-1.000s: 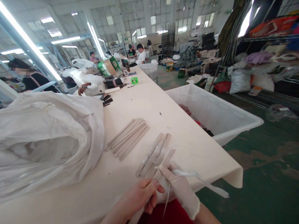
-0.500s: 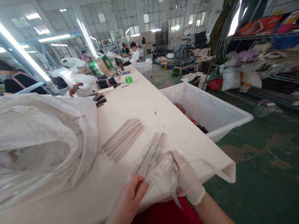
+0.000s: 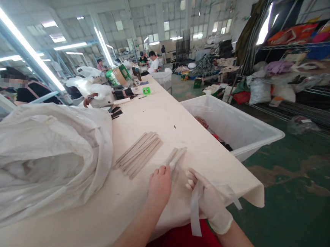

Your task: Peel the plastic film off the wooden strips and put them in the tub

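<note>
My bare left hand [image 3: 160, 184] is closed at the near end of a few narrow greyish-white strips [image 3: 176, 155], some with shiny clear film on them; its fingertips are partly hidden. My right hand [image 3: 208, 201], in a thin whitish glove, is closed on a translucent white strip [image 3: 196, 213] that hangs down past the table edge. Another part of the translucent strip [image 3: 229, 191] trails to the right behind the glove. Left of my hands, a loose fan of flat beige-grey strips [image 3: 139, 154] lies on the table.
A large white plastic sack [image 3: 50, 160] covers the left of the cream table [image 3: 154, 115]. Dark scraps [image 3: 116, 112] and a small green box [image 3: 146, 91] lie farther along. A white bin [image 3: 239, 121] stands beyond the right edge, wire shelves [image 3: 313, 85] behind. Several people sit farther off.
My left hand has moved forward and up onto the strips, away from the clear film piece held between both hands. My right hand has drawn slightly right, the translucent strip hanging from it.
</note>
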### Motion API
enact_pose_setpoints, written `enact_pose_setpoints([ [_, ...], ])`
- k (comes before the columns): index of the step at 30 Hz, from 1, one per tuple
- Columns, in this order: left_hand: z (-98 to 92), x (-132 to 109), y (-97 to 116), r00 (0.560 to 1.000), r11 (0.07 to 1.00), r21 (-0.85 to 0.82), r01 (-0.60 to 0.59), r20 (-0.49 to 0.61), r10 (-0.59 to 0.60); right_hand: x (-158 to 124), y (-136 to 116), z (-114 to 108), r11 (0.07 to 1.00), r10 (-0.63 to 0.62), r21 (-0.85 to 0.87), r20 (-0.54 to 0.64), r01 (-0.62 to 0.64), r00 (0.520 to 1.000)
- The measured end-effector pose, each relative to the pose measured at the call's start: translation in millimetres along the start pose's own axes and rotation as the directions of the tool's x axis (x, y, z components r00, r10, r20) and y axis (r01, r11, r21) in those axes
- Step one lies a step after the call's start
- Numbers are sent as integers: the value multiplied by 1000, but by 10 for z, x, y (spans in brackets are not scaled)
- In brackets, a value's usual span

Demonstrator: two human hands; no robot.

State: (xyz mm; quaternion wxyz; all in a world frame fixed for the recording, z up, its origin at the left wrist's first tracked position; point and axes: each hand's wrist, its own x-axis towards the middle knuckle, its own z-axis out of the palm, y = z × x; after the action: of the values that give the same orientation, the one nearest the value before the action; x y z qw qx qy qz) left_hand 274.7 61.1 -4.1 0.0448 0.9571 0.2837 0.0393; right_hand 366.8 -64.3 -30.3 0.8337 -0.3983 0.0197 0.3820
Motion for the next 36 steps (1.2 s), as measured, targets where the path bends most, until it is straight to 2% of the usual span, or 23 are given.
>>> enact_pose_setpoints([
  [2,-44,-15,33,999,999,-14,-38,-30,37,14,-51,0,998,31,57,-3,-31,1000],
  [4,-142,-70,64,997,986,-154,-63,-59,55,6,-78,40,997,33,75,18,-34,999],
  [5,-195,-103,83,998,961,-268,-64,-29,58,0,-82,69,998,16,67,34,-19,999],
  [6,-238,-136,106,997,913,-407,-40,44,64,-5,-79,98,999,-10,53,46,8,999],
  [7,-263,-168,136,986,834,-552,16,145,77,-7,-71,121,999,-46,28,53,44,998],
  [9,-249,-233,209,932,614,-762,207,344,113,-4,-38,135,990,-119,-64,52,122,992],
  [11,-174,-299,287,890,431,-829,357,442,114,9,6,104,972,-160,-164,50,166,986],
  [12,-134,-329,321,890,401,-834,379,447,90,18,30,79,964,-167,-200,50,173,985],
  [13,-103,-356,348,899,415,-829,375,434,55,26,52,54,960,-165,-221,48,172,985],
  [16,-93,-379,370,935,566,-771,293,353,-3,47,97,20,948,-179,-263,25,179,984],
  [18,-141,-336,328,947,603,-755,258,321,-3,50,84,39,955,-141,-257,43,147,989],
  [20,-198,-255,257,946,554,-784,280,325,-19,33,31,64,979,-26,-197,109,47,994],
  [23,-248,-111,160,935,416,-840,348,343,-91,-43,-50,61,985,158,-98,185,-142,970],
  [26,-233,2,146,941,360,-870,338,299,-159,-161,8,29,950,311,-58,165,-306,936],
  [27,-215,26,161,945,371,-870,325,279,-172,-199,66,25,942,335,-75,166,-327,928],
  [29,-170,60,200,953,419,-858,299,249,-171,-254,205,43,946,304,-166,161,-278,939],
  [32,-119,138,173,974,575,-790,211,218,-57,-264,346,119,941,260,-250,113,-226,959],
  [34,-109,245,32,984,792,-602,107,180,4,-226,332,163,942,283,-204,55,-267,957],
  [36,-103,385,-203,993,960,-277,49,115,-18,-168,238,164,955,274,-124,33,-268,961],
])
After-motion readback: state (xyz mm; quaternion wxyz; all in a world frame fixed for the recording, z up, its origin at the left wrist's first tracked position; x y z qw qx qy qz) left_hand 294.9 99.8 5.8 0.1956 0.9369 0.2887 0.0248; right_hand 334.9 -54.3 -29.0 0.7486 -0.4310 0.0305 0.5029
